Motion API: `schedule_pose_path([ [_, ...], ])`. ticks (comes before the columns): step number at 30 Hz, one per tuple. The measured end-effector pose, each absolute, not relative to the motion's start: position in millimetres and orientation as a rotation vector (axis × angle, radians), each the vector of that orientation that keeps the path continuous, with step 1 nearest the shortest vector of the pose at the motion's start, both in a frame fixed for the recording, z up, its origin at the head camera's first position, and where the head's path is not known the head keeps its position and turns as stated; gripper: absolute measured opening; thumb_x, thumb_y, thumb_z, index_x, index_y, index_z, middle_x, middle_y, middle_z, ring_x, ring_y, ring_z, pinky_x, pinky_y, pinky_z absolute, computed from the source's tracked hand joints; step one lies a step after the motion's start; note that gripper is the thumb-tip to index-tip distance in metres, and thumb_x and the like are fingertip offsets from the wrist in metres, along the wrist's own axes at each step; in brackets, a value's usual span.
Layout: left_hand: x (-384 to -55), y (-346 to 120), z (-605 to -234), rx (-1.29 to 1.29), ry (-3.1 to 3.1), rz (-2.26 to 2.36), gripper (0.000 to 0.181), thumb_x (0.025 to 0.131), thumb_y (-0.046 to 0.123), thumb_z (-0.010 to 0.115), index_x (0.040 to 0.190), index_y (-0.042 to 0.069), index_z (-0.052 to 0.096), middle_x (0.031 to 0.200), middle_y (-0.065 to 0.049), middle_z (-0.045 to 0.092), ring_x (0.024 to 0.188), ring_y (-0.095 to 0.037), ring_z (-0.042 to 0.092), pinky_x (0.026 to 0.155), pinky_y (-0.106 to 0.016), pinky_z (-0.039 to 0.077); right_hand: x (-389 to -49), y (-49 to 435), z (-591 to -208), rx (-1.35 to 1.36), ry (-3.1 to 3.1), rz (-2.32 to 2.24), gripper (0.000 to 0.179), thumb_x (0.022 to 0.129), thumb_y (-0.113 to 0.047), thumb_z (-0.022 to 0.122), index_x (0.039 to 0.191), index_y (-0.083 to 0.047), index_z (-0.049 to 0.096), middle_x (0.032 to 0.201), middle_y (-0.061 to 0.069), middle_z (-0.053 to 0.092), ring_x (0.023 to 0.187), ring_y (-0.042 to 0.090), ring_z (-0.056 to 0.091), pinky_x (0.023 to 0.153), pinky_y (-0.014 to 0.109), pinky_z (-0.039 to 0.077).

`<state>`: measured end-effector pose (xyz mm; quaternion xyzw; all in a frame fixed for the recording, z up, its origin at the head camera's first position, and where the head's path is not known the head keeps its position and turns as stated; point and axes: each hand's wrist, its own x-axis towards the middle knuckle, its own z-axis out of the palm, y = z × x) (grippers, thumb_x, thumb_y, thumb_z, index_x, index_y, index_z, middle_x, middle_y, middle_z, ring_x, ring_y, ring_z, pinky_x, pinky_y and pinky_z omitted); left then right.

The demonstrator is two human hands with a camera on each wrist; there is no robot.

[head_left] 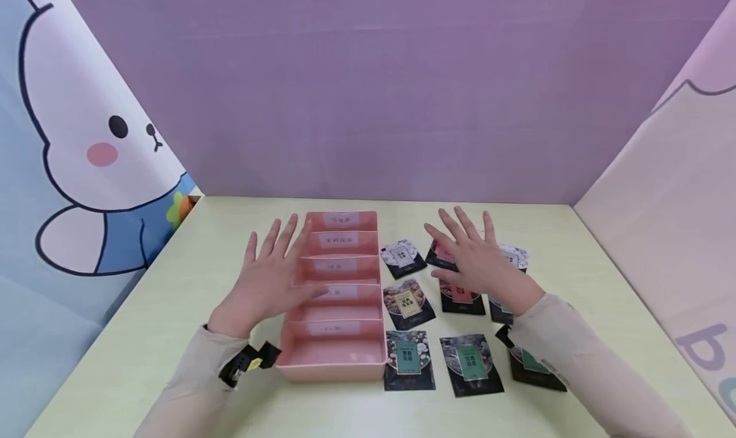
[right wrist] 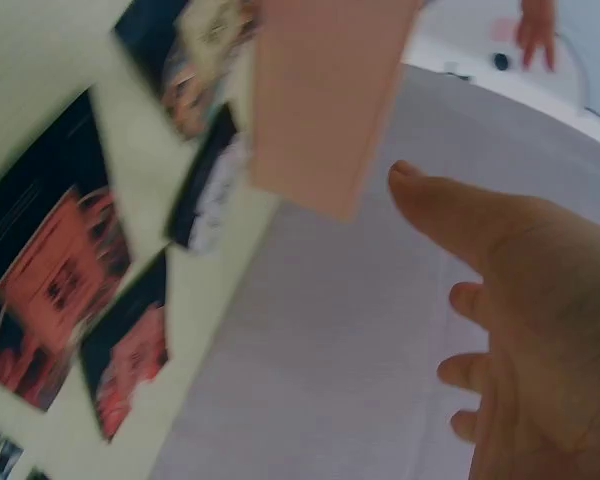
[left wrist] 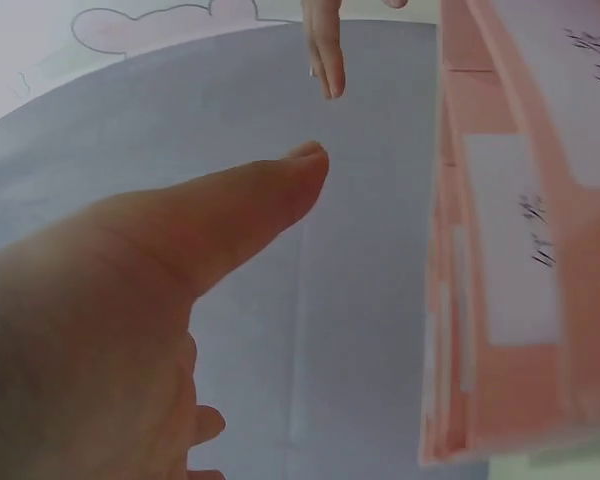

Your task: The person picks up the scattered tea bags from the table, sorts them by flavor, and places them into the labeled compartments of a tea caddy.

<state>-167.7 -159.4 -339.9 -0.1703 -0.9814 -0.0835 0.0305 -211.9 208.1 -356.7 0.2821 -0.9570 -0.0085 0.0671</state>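
Note:
A pink box (head_left: 333, 373) with several labelled compartments stands on the table. My left hand (head_left: 267, 285) is spread above the box's left side and holds nothing. My right hand (head_left: 480, 265), also spread and holding nothing, hovers over dark packets to the right of the box. Among these are a red-labelled packet (head_left: 462, 297), a yellow-labelled packet (head_left: 409, 304), a white-labelled packet (head_left: 402, 257) and green-labelled packets, one (head_left: 408, 361) beside the box's front corner and another (head_left: 471, 364) further right. The right hand and forearm partly hide several packets.
The pale table (head_left: 201, 285) meets a purple backdrop (head_left: 391, 106) at its far edge. A printed cloth with a cartoon rabbit (head_left: 86, 176) hangs on the left, and a pale cloth (head_left: 673, 221) on the right.

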Motion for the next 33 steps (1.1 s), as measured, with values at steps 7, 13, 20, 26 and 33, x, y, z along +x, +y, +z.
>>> schedule_pose_path([
  [7,-163,-184,-358,-0.57,-2.995,-0.345,0.101,0.088,0.052,0.066,0.16,0.007,0.01,0.164,-0.021,0.011,0.148,-0.046,0.009,0.113,-0.069,0.005,-242,199,-365,0.995,-2.883,-0.163,0.083,0.091,-0.048,0.068,0.156,-0.009,0.033,0.161,0.02,0.025,0.149,0.041,0.014,0.113,0.07,0.003],
  [13,-164,-200,-378,-0.566,-3.003,-0.503,0.105,0.087,0.054,0.067,0.159,0.006,0.008,0.162,-0.023,0.014,0.146,-0.048,0.014,0.111,-0.071,0.01,-266,190,-373,1.056,-2.909,-0.254,0.079,0.091,-0.045,0.068,0.154,-0.01,0.037,0.157,0.02,0.033,0.147,0.041,0.018,0.113,0.069,0.008],
  [20,-162,-213,-391,-0.556,-3.021,-0.831,0.107,0.088,0.05,0.069,0.16,0.007,0.002,0.161,-0.026,0.014,0.145,-0.05,0.011,0.109,-0.072,0.011,-289,176,-383,1.048,-3.006,-0.201,0.073,0.095,-0.047,0.062,0.154,-0.012,0.036,0.156,0.017,0.036,0.147,0.039,0.02,0.114,0.068,0.007],
  [26,-160,-216,-400,-0.566,-3.04,-0.958,0.094,0.093,0.048,0.064,0.16,0.01,0.011,0.161,-0.025,0.018,0.146,-0.048,0.011,0.111,-0.071,0.015,-305,165,-391,0.994,-3.103,-0.065,0.066,0.098,-0.044,0.057,0.153,-0.013,0.039,0.155,0.015,0.038,0.147,0.039,0.022,0.114,0.067,0.007],
  [33,-169,-220,-404,-0.765,-2.857,-1.43,0.084,0.095,0.021,0.066,0.159,0.006,0.014,0.161,-0.021,0.022,0.145,-0.045,0.023,0.109,-0.068,0.025,-313,156,-398,0.956,-3.248,-0.047,0.071,0.094,-0.048,0.061,0.153,-0.013,0.041,0.155,0.014,0.038,0.146,0.039,0.022,0.113,0.068,0.005],
])
